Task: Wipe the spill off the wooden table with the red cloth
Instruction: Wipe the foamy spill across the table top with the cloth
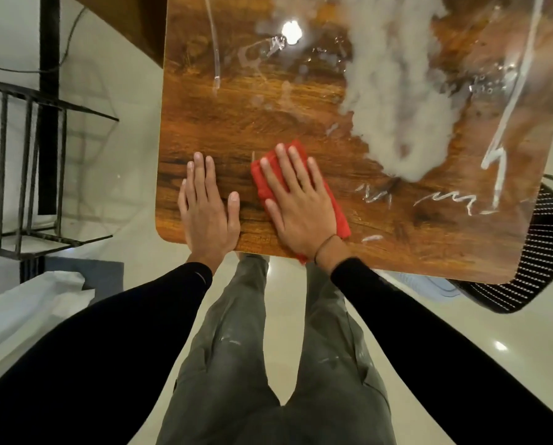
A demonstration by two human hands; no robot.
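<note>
A wooden table [236,123] fills the upper middle of the head view. A large whitish spill [394,101] spreads over its right half, with thin white streaks [442,199] nearer the front edge. The folded red cloth [341,216] lies near the front edge, left of the spill. My right hand [300,207] presses flat on the cloth with straight, spread fingers and covers most of it. My left hand [207,207] rests flat on the bare wood beside it, at the front left corner.
A black metal chair frame [34,175] stands left of the table on the pale floor. A black mesh chair [548,252] sits at the table's right front corner. White sheeting [34,303] lies on the floor at the left. My legs stand at the front edge.
</note>
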